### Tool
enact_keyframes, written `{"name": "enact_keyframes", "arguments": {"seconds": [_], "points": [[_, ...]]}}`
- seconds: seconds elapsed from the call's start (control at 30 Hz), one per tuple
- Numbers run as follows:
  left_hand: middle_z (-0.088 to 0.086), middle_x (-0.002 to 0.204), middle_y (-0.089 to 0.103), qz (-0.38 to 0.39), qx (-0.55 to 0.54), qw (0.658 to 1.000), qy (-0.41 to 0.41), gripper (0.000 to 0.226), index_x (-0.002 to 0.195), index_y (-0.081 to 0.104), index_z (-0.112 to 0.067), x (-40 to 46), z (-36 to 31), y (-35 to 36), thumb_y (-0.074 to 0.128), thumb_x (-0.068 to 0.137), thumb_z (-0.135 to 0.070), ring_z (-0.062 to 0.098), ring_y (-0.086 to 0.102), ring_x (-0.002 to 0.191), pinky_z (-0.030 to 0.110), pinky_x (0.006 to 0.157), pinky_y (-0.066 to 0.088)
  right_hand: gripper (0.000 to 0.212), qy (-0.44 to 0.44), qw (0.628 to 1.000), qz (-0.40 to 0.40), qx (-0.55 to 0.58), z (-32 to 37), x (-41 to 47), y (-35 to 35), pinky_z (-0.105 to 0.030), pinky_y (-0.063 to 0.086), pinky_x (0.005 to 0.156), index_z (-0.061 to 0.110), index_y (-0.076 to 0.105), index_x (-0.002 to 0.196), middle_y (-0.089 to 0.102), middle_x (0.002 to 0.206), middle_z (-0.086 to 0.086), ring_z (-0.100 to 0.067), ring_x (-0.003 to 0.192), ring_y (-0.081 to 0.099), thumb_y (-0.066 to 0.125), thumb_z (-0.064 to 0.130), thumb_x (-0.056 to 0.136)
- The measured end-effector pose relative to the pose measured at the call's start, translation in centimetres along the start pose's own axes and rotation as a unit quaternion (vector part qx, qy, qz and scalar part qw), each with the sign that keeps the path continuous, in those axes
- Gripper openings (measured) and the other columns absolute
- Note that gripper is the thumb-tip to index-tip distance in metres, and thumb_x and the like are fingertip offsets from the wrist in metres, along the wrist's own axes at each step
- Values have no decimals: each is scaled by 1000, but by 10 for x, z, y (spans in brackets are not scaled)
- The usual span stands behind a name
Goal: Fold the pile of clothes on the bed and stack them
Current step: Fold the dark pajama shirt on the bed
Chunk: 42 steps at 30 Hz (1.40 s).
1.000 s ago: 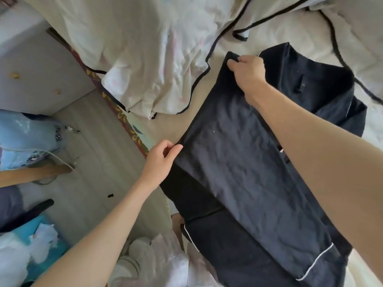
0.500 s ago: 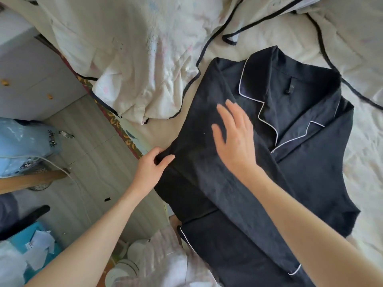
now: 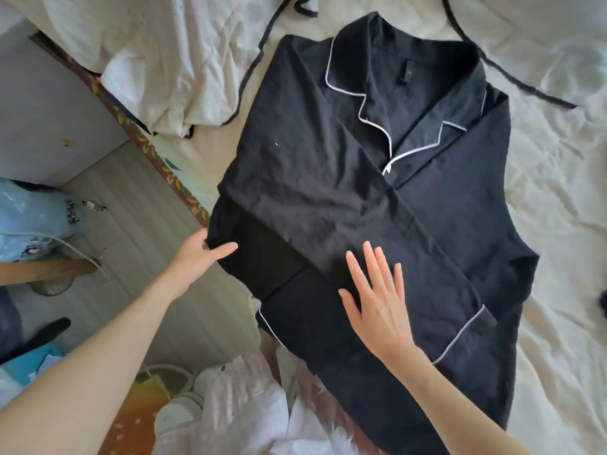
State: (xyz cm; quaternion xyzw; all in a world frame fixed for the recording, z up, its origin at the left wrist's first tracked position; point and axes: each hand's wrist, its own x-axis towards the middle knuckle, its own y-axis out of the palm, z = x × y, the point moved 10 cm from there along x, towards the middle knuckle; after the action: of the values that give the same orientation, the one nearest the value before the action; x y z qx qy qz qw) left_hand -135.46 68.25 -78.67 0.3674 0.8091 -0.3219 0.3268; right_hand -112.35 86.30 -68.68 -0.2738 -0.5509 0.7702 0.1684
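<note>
Our left hand (image 3: 197,254) pinched the dark shirt (image 3: 328,178) at its folded edge; our right hand (image 3: 377,300) lay open, seemingly pressing the soft, limp sleeve (image 3: 427,274).

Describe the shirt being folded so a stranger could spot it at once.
On the cream bed, the dark navy pyjama shirt lies flat, collar away from the person. Unlike the crumpled white bedding beside it, it has thin white piping on its collar and cuffs.
</note>
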Motion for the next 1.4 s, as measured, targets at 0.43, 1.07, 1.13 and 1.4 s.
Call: {"name": "enact_keyframes", "arguments": {"seconds": [0.43,1.07,1.13,1.4], "points": [[-3,100,58,-74,49,995,38,32,108,48,-11,-43,58,16,46,97,-41,13,53,91,24,73,39,61,46,999,-23,-13,-22,-105,29,-57,25,108,8,44,140,39,147,-18,-37,137,34,67,23,86],[3,106,61,-19,78,996,-35,27,116,57,-7,-152,157,9,57,94,-23,19,57,97,31,82,44,61,191,979,67,-11,-63,-160,38,-43,12,118,10,20,150,15,158,-12,-28,146,11,46,27,98],[6,111,62,-11,35,998,-44,25,116,54,-7,-164,160,13,59,92,-15,23,59,101,40,89,48,60,200,977,74,1,-65,-178,39,-46,14,117,10,23,150,16,158,-11,-28,146,11,47,26,98],[15,124,60,-36,13,993,-111,31,119,56,-5,-197,180,16,53,96,-26,31,56,111,50,98,45,40,341,937,-27,74,-119,-260,18,-48,35,100,3,51,131,52,132,-17,-37,123,45,54,13,92]]}}
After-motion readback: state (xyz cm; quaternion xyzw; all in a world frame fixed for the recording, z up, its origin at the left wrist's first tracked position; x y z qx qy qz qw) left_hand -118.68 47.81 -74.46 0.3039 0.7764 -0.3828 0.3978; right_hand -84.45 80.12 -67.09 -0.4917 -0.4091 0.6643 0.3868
